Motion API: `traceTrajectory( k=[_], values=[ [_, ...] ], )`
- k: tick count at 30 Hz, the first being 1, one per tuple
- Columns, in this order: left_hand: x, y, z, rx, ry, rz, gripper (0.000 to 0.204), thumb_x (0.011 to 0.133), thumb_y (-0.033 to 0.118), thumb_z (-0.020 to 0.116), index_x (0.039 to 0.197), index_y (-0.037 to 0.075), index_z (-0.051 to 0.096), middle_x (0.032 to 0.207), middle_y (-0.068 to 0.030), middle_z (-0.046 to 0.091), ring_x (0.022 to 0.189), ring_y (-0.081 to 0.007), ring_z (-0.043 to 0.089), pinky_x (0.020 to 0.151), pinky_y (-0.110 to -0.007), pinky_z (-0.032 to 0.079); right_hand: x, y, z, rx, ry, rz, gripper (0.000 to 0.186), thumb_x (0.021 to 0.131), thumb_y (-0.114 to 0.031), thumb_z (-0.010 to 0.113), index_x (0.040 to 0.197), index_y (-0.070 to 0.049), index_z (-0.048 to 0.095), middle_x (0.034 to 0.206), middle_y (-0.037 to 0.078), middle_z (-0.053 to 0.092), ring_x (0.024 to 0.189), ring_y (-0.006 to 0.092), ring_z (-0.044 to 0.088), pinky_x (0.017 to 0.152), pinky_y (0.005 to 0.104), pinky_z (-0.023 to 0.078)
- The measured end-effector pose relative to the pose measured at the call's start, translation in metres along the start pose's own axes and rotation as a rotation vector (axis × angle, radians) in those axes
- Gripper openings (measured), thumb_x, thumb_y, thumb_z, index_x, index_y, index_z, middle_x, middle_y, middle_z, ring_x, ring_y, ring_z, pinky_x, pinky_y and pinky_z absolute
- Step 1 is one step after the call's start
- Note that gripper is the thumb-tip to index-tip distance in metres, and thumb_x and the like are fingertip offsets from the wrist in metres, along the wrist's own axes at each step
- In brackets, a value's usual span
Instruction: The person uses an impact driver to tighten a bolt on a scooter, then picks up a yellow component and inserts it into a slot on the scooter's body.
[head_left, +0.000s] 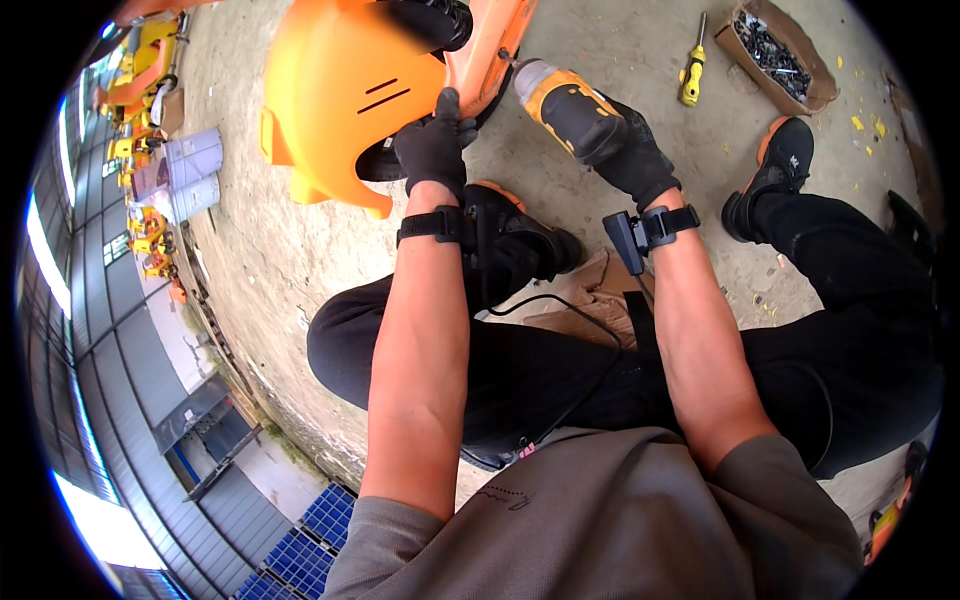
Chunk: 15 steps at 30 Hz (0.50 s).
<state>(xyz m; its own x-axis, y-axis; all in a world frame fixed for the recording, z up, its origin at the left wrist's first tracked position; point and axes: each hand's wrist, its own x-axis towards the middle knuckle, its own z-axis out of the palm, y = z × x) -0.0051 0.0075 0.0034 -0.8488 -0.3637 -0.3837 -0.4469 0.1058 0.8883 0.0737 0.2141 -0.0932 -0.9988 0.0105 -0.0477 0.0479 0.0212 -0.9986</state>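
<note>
Our right grip (637,158) is wrapped round the drill (568,107), its long axis slanting up-left to the orange panel (489,45); our left grip (432,150), nearer, meets the panel's lower end, its hold hidden from us.

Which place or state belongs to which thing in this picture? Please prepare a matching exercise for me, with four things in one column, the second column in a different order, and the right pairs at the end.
Things
1. Yellow-and-black power drill
2. Yellow-handled metal screwdriver
3. Open brown cardboard box
4. Black-gloved left hand

Places and states
A. At the edge of the orange plastic shell
B. Holding many small metal parts
C. Gripped by the black-gloved right hand
D. Lying on the concrete floor, left of the box

Right pairs: 1-C, 2-D, 3-B, 4-A
</note>
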Motion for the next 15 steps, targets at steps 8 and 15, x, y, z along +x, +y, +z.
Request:
traceTrajectory(
  k=[8, 15],
  values=[
    [-0.002, 0.000, -0.002, -0.002, -0.005, 0.013, 0.031, 0.089, 0.016, 0.072, 0.108, -0.004, 0.059, 0.084, -0.0109, 0.065, 0.054, -0.0158, 0.061, 0.048, -0.026, 0.054, -0.009, -0.014, 0.011, -0.206, 0.056, -0.001, 0.043, 0.084, -0.020, 0.073, 0.121, -0.004, 0.059, 0.116, 0.012, 0.066, 0.105, 0.0245, 0.064, 0.092, 0.0350, 0.051],
    [-0.001, 0.000, -0.001, 0.001, 0.000, 0.016, 0.032, 0.088, 0.016, 0.072, 0.110, -0.004, 0.059, 0.085, -0.0112, 0.065, 0.055, -0.0166, 0.062, 0.049, -0.027, 0.055, -0.008, -0.008, 0.012, 0.083, -0.001, 0.278, 0.040, 0.085, -0.023, 0.074, 0.118, -0.004, 0.061, 0.105, 0.006, 0.067, 0.095, 0.0151, 0.064, 0.084, 0.0317, 0.052]
  ],
)
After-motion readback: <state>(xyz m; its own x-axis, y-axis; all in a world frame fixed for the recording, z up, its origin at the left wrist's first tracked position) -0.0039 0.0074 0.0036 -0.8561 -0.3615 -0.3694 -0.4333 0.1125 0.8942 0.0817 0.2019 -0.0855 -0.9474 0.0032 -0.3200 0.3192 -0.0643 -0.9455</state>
